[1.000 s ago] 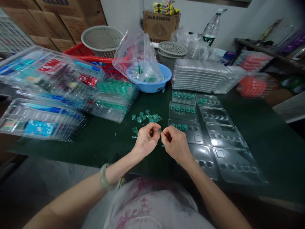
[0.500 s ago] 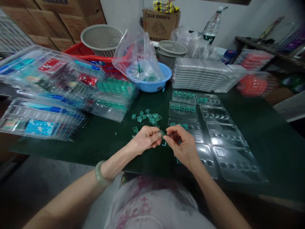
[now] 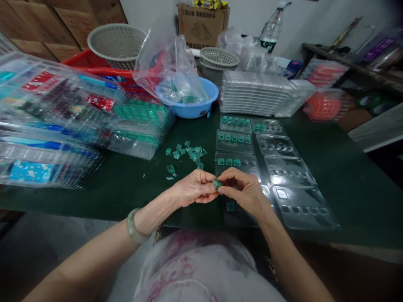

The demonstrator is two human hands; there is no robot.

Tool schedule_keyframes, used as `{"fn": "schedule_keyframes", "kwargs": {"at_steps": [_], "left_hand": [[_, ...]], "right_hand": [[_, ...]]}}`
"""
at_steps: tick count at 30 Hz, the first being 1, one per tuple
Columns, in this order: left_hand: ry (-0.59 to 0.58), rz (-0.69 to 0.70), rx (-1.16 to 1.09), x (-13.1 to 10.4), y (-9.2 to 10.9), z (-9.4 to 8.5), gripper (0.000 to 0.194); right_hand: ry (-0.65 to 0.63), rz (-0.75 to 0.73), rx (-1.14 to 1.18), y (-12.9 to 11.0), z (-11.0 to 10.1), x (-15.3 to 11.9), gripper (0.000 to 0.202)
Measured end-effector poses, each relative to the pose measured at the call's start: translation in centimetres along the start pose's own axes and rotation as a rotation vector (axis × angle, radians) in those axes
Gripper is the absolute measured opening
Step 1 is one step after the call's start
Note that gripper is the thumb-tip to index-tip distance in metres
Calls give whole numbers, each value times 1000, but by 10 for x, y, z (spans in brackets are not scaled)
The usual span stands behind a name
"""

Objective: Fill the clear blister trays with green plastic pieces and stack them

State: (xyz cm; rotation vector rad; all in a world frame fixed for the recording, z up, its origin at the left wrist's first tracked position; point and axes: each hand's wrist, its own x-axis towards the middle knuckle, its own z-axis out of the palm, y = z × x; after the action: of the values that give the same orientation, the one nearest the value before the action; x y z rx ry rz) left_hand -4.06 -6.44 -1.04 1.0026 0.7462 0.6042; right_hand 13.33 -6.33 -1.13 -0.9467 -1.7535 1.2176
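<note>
Green piece (image 3: pixel 217 183) between both grips (image 3: pixel 197 187)

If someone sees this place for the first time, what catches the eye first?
Probably the left hand and right hand, holding a small green piece over the dark table. Then the bright blue basin beyond them, and the heap of clear packs on the picture's left.

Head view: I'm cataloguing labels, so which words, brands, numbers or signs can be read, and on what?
None can be read with certainty.
Brown carton at the back: printed characters, too blurred.
Red label at left: white lettering, too blurred.
Bottle: green label, too small.
Yellow packet: markings, too blurred.
</note>
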Motion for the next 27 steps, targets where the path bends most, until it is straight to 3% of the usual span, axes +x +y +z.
{"fn": "schedule_keyframes", "kwargs": {"at_steps": [6, 10, 15, 19, 22, 27], "left_hand": [[98, -15, 82, 7, 1, 2, 20], [101, -44, -7, 15, -4, 1, 21], [63, -76, 16, 27, -5, 10, 20], [79, 6, 71, 29, 3, 10, 26], [162, 41, 170, 24, 10, 0, 25], [296, 78, 276, 8, 14, -23, 21]], "right_hand": [[-10, 109, 133, 6, -5, -5, 17], [-4, 140, 206, 11, -7, -11, 22], [92, 148, 163, 15, -16, -20, 18], [250, 61, -171, 20, -42, -13, 17], [346, -29, -520, 33, -66, 6, 14], [238, -49, -839, 54, -87, 31, 15]]}}
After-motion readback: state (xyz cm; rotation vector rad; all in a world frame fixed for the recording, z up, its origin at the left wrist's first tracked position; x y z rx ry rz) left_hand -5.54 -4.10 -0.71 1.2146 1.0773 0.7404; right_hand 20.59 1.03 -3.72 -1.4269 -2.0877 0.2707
